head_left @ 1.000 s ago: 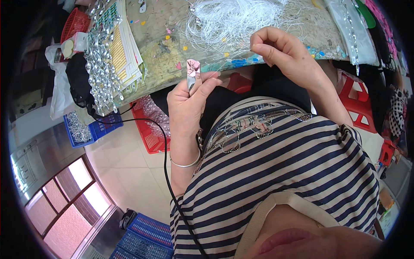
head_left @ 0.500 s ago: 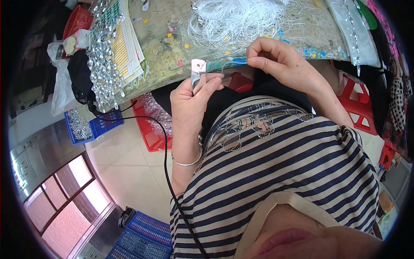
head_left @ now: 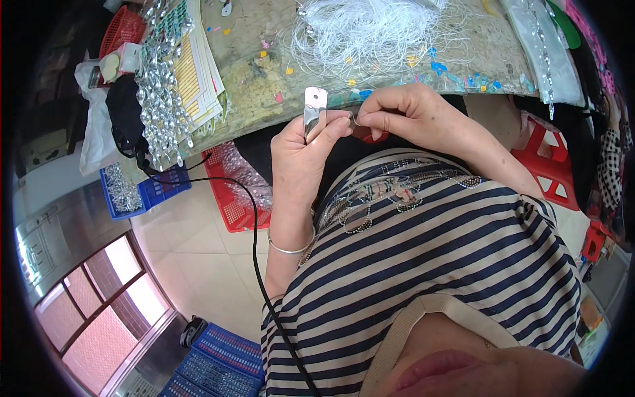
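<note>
My left hand (head_left: 303, 149) is closed around a silver nail clipper (head_left: 315, 109), a flat shiny piece with a hole near its upper end. The thumb and forefinger of that hand also pinch together at their tips. Close beside them, my right hand (head_left: 413, 119) is closed in a pinch on a thin clear thread (head_left: 355, 120), a short bend of which shows between the two hands. What else lies inside the right fingers is hidden. Both hands are in front of the table's near edge, above my lap.
A tangled pile of clear thread (head_left: 370, 33) lies on the worn table (head_left: 248, 92) among small coloured scraps. Strings of clear beads (head_left: 162, 86) hang over the left edge by paper sheets (head_left: 198, 73). Red (head_left: 238, 212) and blue (head_left: 126, 212) baskets stand below. A black cable (head_left: 254, 238) crosses my left arm.
My right hand has moved left and down, until its fingertips are beside the left ones. My left hand has shifted slightly right, and the nail clipper now stands more upright.
</note>
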The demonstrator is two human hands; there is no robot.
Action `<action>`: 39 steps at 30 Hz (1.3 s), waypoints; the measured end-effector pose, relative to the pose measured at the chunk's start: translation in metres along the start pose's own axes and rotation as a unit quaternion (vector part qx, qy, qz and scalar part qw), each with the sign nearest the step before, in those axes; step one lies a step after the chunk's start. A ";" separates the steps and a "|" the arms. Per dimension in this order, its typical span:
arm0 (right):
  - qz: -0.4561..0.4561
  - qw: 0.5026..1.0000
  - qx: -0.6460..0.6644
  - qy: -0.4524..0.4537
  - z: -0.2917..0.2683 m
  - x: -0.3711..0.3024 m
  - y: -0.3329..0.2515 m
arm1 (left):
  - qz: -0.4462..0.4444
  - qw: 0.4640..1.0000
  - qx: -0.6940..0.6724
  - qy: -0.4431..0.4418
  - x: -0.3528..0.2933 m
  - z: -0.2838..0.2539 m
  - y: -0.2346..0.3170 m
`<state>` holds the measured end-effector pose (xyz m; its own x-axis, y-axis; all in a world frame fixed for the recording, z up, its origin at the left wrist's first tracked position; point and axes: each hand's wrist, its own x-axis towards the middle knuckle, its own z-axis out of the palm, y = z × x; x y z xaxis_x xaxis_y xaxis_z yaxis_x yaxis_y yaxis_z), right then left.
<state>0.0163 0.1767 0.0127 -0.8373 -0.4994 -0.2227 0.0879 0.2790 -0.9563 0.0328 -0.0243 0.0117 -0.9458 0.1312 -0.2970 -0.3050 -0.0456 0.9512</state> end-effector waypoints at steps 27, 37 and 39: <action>-0.043 0.994 0.075 0.063 0.000 -0.001 -0.005 | -0.024 0.995 -0.094 -0.014 0.005 0.002 0.008; -0.138 0.979 -0.034 0.144 0.003 0.004 -0.018 | 0.048 0.998 -0.022 -0.042 0.003 0.006 -0.002; -0.130 0.980 -0.038 0.147 0.004 0.003 -0.017 | 0.046 0.997 -0.034 -0.048 0.003 0.006 -0.004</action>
<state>0.0140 0.1668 0.0277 -0.9460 -0.3079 0.1012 -0.1802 0.2402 -0.9539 0.0320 -0.0182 0.0070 -0.9562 0.2173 -0.1961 -0.2271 -0.1284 0.9654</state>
